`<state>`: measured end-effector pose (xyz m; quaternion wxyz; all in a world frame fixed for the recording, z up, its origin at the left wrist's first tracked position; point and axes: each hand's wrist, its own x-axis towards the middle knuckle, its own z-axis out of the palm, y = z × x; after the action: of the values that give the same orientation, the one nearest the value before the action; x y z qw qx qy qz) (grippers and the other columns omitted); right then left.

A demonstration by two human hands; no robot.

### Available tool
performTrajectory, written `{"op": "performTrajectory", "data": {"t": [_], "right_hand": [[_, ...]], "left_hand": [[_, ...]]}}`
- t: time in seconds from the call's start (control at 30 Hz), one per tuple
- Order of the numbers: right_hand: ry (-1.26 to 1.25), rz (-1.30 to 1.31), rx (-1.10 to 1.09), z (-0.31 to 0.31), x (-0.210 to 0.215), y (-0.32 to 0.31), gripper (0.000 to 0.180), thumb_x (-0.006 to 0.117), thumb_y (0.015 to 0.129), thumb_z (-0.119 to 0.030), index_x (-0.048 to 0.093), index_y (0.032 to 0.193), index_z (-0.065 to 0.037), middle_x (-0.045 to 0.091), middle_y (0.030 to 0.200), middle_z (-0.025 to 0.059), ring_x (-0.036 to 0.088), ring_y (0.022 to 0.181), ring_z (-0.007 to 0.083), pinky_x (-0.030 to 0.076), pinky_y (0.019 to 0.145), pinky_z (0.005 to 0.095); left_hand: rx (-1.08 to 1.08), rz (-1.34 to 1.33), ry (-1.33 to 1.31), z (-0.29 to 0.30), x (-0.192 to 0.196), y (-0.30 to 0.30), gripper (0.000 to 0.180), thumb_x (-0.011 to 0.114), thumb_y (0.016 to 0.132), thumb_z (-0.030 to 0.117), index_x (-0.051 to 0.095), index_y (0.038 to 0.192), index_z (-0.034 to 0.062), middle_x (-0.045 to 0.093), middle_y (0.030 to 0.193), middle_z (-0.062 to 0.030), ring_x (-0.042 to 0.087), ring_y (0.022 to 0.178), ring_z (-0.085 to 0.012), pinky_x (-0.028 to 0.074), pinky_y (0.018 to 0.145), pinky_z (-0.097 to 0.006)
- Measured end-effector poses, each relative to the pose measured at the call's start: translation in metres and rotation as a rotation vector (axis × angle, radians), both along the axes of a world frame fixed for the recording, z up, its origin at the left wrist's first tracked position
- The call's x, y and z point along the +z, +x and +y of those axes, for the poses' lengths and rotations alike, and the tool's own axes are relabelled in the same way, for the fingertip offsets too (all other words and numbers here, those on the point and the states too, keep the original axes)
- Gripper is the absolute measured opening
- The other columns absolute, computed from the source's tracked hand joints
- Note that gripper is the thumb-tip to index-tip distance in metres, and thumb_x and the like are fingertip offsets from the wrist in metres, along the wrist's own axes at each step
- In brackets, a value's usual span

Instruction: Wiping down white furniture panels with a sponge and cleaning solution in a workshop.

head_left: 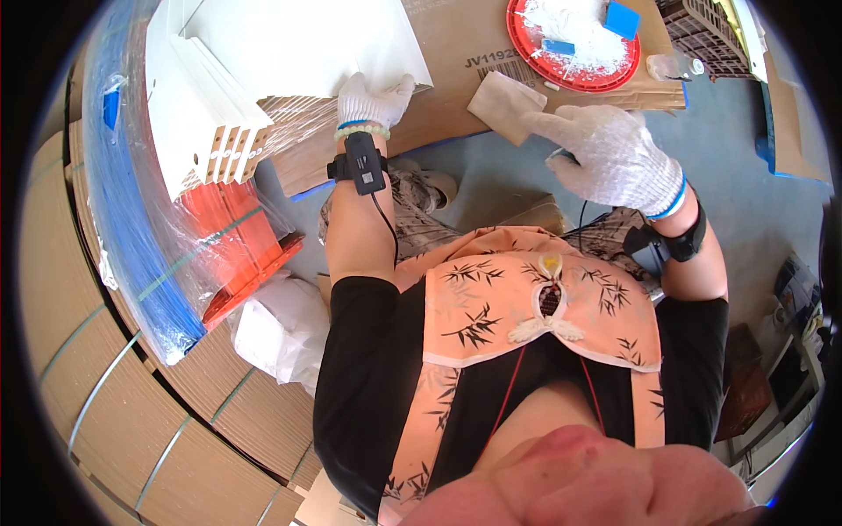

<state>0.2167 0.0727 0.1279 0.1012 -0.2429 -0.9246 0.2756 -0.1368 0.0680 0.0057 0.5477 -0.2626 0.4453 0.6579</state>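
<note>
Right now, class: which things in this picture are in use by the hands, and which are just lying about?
In use:
- left hand pressing on the white panel
- right hand holding the tan sanding block

Lying about:
- red plate of white powder with blue blocks
- stacked white boards
- orange boards
- strapped cardboard bundles

There is only one view, from a camera worn on the person's head. It looks steeply down along the person's own chest, so the body fills the lower middle and both forearms rise from it toward the top. The fisheye lens bends straight edges near the dark round rim. The left hand (pixel 373 101) and the right hand (pixel 614 158) are close — the floor (pixel 745 193) lies farther below.
</note>
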Motion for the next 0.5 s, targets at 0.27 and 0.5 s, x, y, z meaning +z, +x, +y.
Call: {"op": "performTrajectory", "data": {"t": [0.27, 0.5], "right_hand": [[-0.036, -0.078, 0.016, -0.001, 0.008, 0.000, 0.050, 0.061, 0.075, -0.003, 0.064, 0.124, -0.006, 0.067, 0.114, 0.0183, 0.068, 0.083, 0.0384, 0.057, 0.071, 0.0469], [0.024, 0.105, -0.006, -0.001, -0.001, 0.000, 0.046, 0.068, 0.081, -0.011, 0.064, 0.127, -0.009, 0.063, 0.088, 0.0144, 0.066, 0.080, 0.0350, 0.054, 0.070, 0.0453]], "left_hand": [[0.075, 0.094, -0.033, -0.005, -0.010, 0.012, 0.045, 0.046, 0.107, 0.038, 0.051, 0.132, 0.0011, 0.052, 0.141, -0.0151, 0.053, 0.127, -0.0330, 0.054, 0.101, -0.050], [-0.191, 0.084, 0.126, -0.020, -0.058, -0.018, 0.024, 0.065, 0.099, 0.034, 0.059, 0.102, 0.0107, 0.062, 0.083, -0.0025, 0.046, 0.052, -0.0073, 0.042, 0.042, -0.022]]}}
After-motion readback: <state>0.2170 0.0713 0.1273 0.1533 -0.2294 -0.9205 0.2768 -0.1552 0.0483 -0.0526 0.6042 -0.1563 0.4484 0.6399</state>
